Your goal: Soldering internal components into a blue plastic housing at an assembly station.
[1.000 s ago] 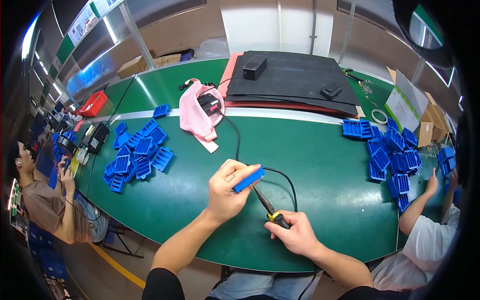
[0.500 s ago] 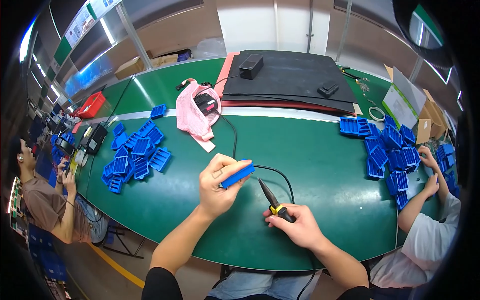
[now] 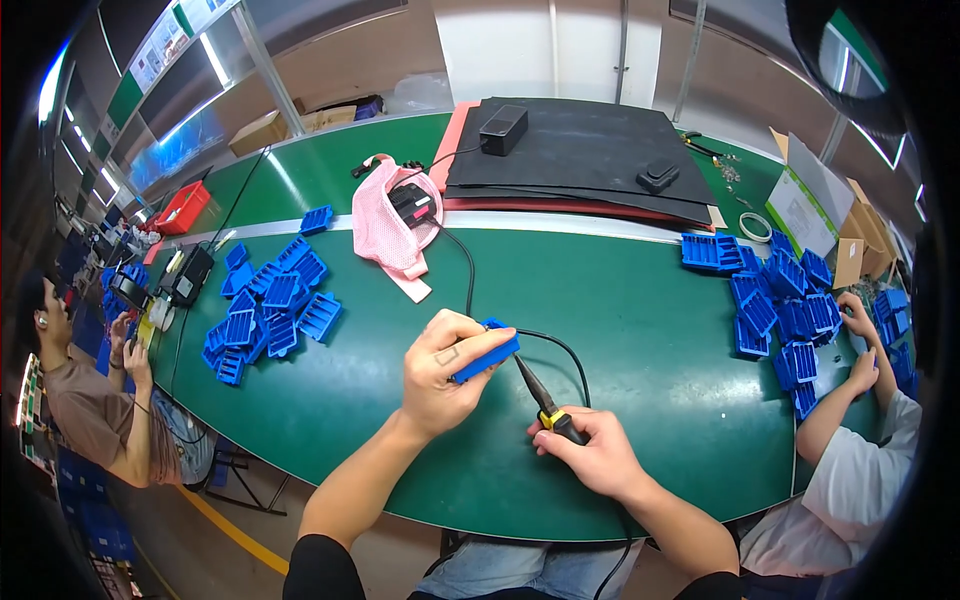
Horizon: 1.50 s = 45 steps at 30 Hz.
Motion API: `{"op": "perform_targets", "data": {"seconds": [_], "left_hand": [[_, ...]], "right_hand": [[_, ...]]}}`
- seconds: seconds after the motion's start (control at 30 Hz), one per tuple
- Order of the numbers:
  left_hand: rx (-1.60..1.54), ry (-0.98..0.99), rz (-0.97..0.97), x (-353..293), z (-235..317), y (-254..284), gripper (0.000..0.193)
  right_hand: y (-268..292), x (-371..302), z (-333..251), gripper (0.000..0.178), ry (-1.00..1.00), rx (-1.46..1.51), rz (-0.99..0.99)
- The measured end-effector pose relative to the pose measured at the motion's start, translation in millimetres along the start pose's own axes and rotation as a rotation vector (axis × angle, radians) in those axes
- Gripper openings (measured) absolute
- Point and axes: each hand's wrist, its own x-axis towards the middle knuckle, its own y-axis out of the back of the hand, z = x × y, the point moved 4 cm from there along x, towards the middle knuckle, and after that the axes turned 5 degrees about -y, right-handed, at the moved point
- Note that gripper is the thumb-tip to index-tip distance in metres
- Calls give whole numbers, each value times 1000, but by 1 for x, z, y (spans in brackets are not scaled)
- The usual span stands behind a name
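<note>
Two bare hands are working above a green table (image 3: 620, 300); the left hand (image 3: 438, 372) is clamping a blue plastic piece (image 3: 488, 357) between thumb and fingers, holding it tilted over the tabletop; the right hand (image 3: 592, 455) is closing around long-nosed pliers (image 3: 535, 388) with black-and-yellow handles, their tip pointing at the piece's right end, whether touching being impossible to tell; beyond, a pink cloth (image 3: 380, 222) is lying near stacked black sheets (image 3: 580, 165); a left heap of blue trays (image 3: 284, 292) and a right heap of blue trays (image 3: 797, 364) are flanking the hands.
</note>
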Motion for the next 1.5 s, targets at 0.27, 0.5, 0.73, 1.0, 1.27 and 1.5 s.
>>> {"op": "perform_targets", "data": {"seconds": [0.27, 0.5, 0.73, 1.0, 1.27, 1.5], "left_hand": [[18, -31, -17, 1, 2, -1, 39], [17, -40, -22, 1, -2, 1, 39], [-3, 30, -54, -1, -4, -3, 39], [-8, 80, -18, -2, -1, -6, 41], [14, -13, -10, -6, 3, -10, 39], [36, -15, -18, -8, 2, -11, 38]], "right_hand": [[0, 0, 0, 20, -9, -25, 11], [-1, -2, -6, 25, -43, -39, 22], [4, -1, -1, 21, -28, 1, 9], [-3, -5, -7, 17, -51, 0, -72], [-14, -7, -2, 17, 39, -43, -146], [-15, -6, -1, 17, 20, -64, -156]]}}
